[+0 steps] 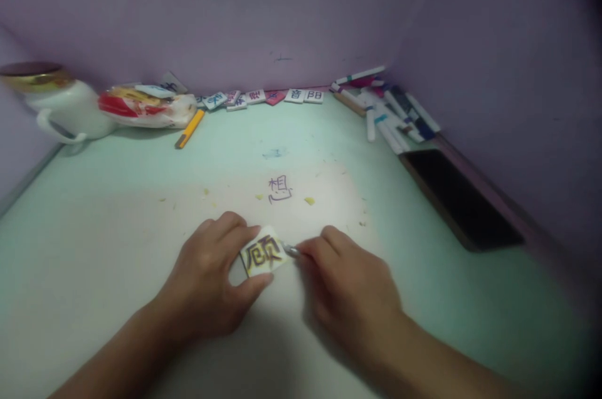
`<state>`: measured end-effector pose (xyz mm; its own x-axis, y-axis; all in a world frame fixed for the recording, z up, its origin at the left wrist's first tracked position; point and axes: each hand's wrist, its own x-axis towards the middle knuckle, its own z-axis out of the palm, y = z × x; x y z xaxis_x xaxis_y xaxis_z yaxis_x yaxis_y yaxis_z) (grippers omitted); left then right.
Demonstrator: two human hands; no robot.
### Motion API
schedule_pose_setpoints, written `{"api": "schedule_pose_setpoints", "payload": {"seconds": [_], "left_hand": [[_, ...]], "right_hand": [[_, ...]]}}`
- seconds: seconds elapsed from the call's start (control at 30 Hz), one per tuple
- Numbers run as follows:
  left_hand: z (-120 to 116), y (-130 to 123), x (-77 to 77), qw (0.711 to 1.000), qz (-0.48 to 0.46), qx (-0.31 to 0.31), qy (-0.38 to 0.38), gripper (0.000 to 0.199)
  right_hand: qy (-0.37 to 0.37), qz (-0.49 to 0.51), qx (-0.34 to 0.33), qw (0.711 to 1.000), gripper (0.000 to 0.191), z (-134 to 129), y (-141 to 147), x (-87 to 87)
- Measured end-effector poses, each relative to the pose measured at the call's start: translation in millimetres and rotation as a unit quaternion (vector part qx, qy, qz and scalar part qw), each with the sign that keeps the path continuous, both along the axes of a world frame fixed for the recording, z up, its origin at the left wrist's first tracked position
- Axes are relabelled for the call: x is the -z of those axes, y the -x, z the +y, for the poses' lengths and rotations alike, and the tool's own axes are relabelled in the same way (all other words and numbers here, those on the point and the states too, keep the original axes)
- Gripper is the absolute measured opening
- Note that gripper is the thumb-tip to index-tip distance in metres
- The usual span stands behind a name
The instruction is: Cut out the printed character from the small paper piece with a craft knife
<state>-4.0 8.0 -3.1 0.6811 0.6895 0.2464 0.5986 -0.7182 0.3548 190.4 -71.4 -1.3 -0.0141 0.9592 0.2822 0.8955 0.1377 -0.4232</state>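
Note:
A small white square tile with a dark, yellow-edged Chinese character lies at the near middle of the table. My left hand pinches it between thumb and fingers at its left and lower edges. From the right, my right hand is closed round a slim tool whose silvery metal tip meets the tile's right edge. The rest of that tool is hidden in my fingers, so its exact kind cannot be made out. Yellow flakes lie just beyond the tile, beside a purple character written on the surface.
Along the back wall sit several character tiles. A white mug, a red-and-white packet and a yellow-orange stick are at the back left. Several markers are piled back right, near a dark phone. Purple walls enclose the table.

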Motion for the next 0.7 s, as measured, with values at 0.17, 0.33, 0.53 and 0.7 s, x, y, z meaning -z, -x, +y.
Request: {"api": "schedule_pose_setpoints", "payload": {"seconds": [0.17, 0.33, 0.53, 0.7], "left_hand": [[0, -2, -0.1, 1.0, 0.005, 0.0, -0.012, 0.038], [0, -3, 0.9, 1.0, 0.006, 0.001, -0.017, 0.037], [-1, -3, -0.4, 1.0, 0.011, 0.001, -0.006, 0.035], [0, -2, -1.2, 1.0, 0.002, 0.011, -0.005, 0.035]], "right_hand": [[-0.004, 0.0, 0.004, 1.0, 0.025, 1, 0, -0.4], [0.012, 0.002, -0.011, 1.0, 0.026, 2, -4, -2.1], [0.032, 0.015, 0.003, 0.999, 0.023, 4, -1, -2.9], [0.071, 0.09, -0.021, 0.993, 0.024, 5, -17, -6.8]]}}
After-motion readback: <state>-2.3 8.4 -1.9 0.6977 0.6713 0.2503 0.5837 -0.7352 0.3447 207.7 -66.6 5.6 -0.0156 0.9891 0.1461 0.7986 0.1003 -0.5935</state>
